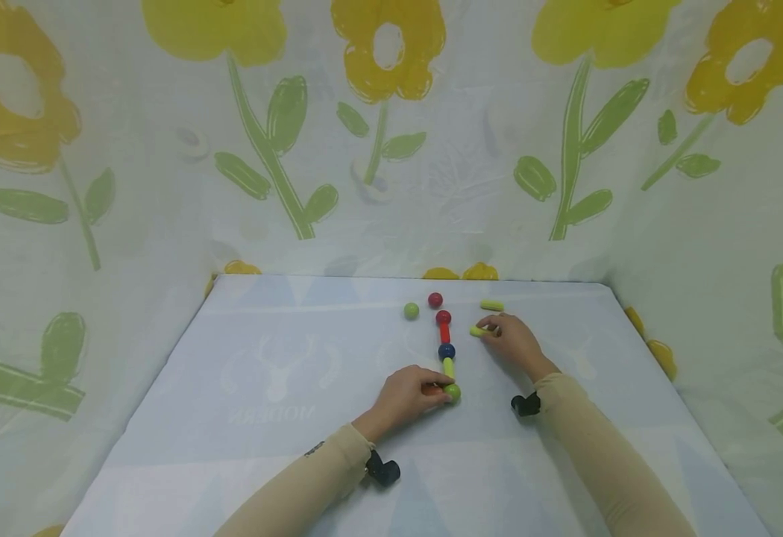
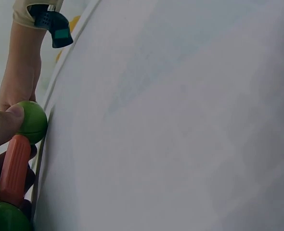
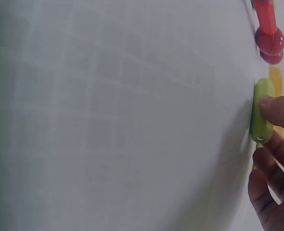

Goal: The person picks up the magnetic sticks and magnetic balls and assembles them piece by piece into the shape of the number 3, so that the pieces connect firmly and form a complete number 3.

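A chain of balls and rods lies on the table: a red ball (image 1: 443, 317), a red rod (image 1: 444, 333), a blue ball (image 1: 447, 351), a yellow-green rod (image 1: 448, 368) and a green ball (image 1: 453, 393). My left hand (image 1: 410, 395) pinches that green ball at the near end. Along its fingers, an orange rod (image 2: 14, 168) runs from the pinched ball to another green ball (image 2: 8, 217), hidden in the head view by the hand. To the chain's right, my right hand (image 1: 514, 344) pinches a short yellow-green rod (image 3: 263, 115) between thumb and fingers.
Beyond the chain sit a loose red ball (image 1: 435, 300) and a loose green ball (image 1: 411, 310). Another yellow-green rod (image 1: 492, 305) lies behind the right hand. Flower-print curtain (image 1: 458, 149) encloses the white table (image 1: 197, 388) at the back and sides.
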A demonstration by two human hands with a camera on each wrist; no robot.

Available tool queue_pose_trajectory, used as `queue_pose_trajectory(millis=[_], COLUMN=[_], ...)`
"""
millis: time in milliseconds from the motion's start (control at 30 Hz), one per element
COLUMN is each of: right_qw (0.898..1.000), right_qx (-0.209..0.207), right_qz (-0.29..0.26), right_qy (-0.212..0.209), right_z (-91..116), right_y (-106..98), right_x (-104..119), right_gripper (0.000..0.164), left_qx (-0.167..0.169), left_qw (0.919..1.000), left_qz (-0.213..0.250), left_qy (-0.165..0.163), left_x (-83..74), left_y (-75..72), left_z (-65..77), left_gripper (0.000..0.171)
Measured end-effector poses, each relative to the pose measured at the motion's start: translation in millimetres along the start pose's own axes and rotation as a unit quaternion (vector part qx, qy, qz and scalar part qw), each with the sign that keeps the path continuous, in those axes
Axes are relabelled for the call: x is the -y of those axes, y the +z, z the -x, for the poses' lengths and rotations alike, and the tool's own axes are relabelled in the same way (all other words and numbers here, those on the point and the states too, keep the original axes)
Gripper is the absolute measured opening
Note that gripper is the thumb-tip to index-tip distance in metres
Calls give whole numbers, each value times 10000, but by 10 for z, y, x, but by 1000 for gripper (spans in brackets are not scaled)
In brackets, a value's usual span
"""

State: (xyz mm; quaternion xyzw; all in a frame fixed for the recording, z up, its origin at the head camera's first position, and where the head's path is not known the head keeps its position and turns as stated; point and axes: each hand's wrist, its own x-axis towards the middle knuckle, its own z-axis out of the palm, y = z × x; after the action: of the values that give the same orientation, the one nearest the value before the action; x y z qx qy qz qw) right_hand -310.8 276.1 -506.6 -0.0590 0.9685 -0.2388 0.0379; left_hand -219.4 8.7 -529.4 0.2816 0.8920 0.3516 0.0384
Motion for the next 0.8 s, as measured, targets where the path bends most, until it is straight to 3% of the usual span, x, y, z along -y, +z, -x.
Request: queue_pose_trajectory(millis=[467,800], right_qw=[9987,9974], right_qx=[32,-133], right_qz=[-477,-499], right_qy=[167,-496], right_z=[-20,-157], right_y=[-29,-87], right_x=[81,319], right_gripper=[28,26], left_qx=[9,7], left_qw=[10000,10000], left_qz=[-4,42], left_qy=[10,24], left_x=[-10,2], left_y=[-11,-8], left_z=[12,-1], left_gripper=[32,32])
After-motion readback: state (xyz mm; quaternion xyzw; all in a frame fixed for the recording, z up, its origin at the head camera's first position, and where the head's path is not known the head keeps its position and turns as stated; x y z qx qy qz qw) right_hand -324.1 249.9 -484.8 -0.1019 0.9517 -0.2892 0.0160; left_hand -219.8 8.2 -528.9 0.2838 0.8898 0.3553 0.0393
